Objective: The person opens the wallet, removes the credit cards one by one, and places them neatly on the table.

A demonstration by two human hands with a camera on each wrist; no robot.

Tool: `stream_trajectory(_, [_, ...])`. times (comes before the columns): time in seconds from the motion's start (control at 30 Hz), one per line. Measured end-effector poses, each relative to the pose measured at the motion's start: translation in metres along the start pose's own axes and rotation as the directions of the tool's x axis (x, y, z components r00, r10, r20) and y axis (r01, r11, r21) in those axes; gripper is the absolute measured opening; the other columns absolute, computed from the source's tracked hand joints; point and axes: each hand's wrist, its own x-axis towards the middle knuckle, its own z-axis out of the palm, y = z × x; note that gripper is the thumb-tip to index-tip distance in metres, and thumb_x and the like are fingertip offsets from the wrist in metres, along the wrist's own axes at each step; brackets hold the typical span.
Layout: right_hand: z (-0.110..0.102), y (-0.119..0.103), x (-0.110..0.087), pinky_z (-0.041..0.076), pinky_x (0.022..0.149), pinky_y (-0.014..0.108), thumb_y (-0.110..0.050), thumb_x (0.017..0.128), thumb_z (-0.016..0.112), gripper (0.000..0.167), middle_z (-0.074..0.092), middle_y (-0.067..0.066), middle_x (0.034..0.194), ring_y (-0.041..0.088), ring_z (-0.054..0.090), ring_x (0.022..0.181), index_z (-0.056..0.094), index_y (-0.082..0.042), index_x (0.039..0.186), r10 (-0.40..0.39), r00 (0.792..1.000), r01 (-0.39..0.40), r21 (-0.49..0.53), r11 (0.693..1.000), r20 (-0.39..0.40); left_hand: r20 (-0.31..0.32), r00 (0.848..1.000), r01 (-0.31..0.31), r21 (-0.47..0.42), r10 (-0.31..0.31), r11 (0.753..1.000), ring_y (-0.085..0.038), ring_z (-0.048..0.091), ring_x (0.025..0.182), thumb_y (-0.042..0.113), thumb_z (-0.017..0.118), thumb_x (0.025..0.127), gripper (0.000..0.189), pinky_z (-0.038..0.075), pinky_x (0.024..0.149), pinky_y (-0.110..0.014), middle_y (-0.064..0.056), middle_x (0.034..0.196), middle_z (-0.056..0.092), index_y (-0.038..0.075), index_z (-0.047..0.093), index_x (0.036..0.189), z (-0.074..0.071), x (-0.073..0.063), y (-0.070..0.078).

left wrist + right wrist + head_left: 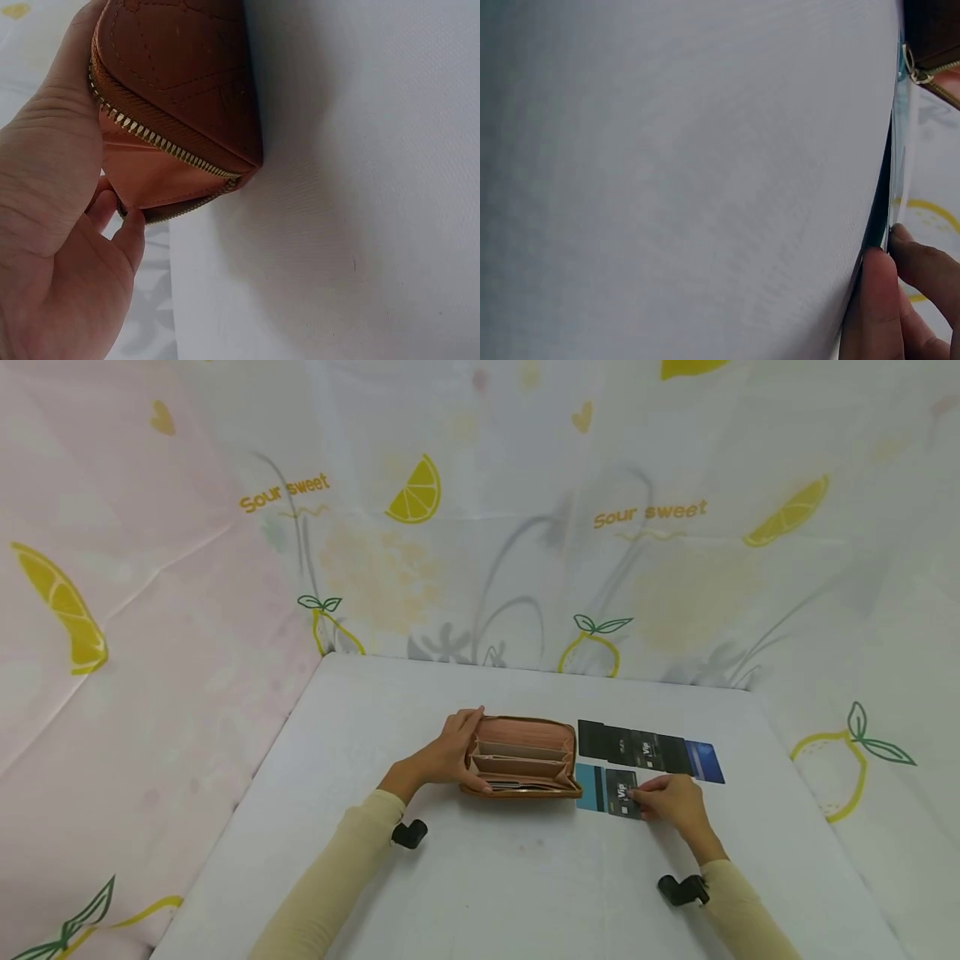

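Observation:
A brown zip-around wallet (522, 756) lies unzipped on the white table, its pleated compartments facing up. My left hand (450, 753) grips its left side, the thumb at the front edge and fingers at the back. Up close in the left wrist view, the brass zipper (161, 142) runs along the wallet's edge beside that hand (67, 225). My right hand (677, 806) pinches the right edge of a black card marked "Vip" (621, 792). The right wrist view shows the thumb and fingertips (880, 281) on the card's edge, slightly raised from the table.
A teal card with a dark stripe (588, 787) lies between the wallet and the Vip card. Behind these, a row of overlapping black cards (617, 743) ends in a blue card (706, 762). Lemon-print cloth (487, 568) encloses the white table (525, 893).

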Motion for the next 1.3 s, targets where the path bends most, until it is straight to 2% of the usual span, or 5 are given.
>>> stream_trajectory(0.53, [0.0,-0.032,0.004,0.051,0.054,0.035,-0.016,0.084,0.076,0.022,0.066,0.008,0.072,0.018,0.061,0.058,0.071,0.005,0.085,-0.201,0.979,0.203,-0.271,0.941,0.035,0.025,1.0,0.018,0.018,-0.019,1.0,-0.028,0.022,0.13,0.057,0.085,0.064,0.137,0.034,0.106,-0.044,-0.014,0.152,0.015,0.001,0.002,0.155,-0.002,0.001,0.002])
stream_trajectory(0.63, [0.009,-0.067,0.002,0.053,0.059,0.037,-0.011,0.085,0.075,0.013,0.067,0.008,0.079,0.019,0.062,0.066,0.072,0.001,0.087,-0.402,0.916,0.386,-0.292,0.875,0.006,0.031,0.999,0.017,0.011,-0.017,1.0,-0.028,0.022,0.13,0.056,0.086,0.065,0.136,0.034,0.106,-0.044,-0.014,0.152,0.014,0.001,0.002,0.155,-0.004,0.001,0.002])
stream_trajectory(0.8, [0.045,-0.128,-0.016,0.051,0.058,0.029,-0.006,0.082,0.078,0.005,0.069,0.001,0.077,0.011,0.061,0.066,0.074,-0.006,0.086,-0.708,0.705,0.693,-0.238,0.68,0.029,0.028,0.999,0.016,-0.027,-0.015,1.0,-0.028,0.023,0.129,0.06,0.086,0.06,0.139,0.035,0.105,-0.045,-0.014,0.152,0.016,0.001,0.004,0.156,-0.004,0.001,0.001])
stream_trajectory(0.9, [0.069,-0.151,-0.023,0.048,0.057,0.025,-0.005,0.081,0.077,0.007,0.069,-0.001,0.078,0.007,0.059,0.066,0.075,-0.008,0.087,-0.77,0.628,0.773,-0.205,0.601,0.113,0.033,0.999,0.03,-0.038,-0.029,0.999,-0.027,0.022,0.132,0.064,0.085,0.056,0.142,0.035,0.106,-0.045,-0.012,0.153,0.017,0.002,0.004,0.156,-0.005,0.0,0.0])
stream_trajectory(1.3, [0.106,-0.167,-0.017,0.043,0.055,0.023,0.008,0.078,0.069,0.018,0.065,-0.002,0.072,0.006,0.053,0.061,0.075,-0.007,0.083,-0.769,0.574,0.819,-0.197,0.539,0.281,0.057,0.998,-0.008,-0.045,0.01,0.999,-0.026,0.017,0.135,0.079,0.075,0.051,0.149,0.034,0.107,-0.045,-0.01,0.154,0.013,0.003,0.001,0.156,-0.006,-0.002,-0.002])
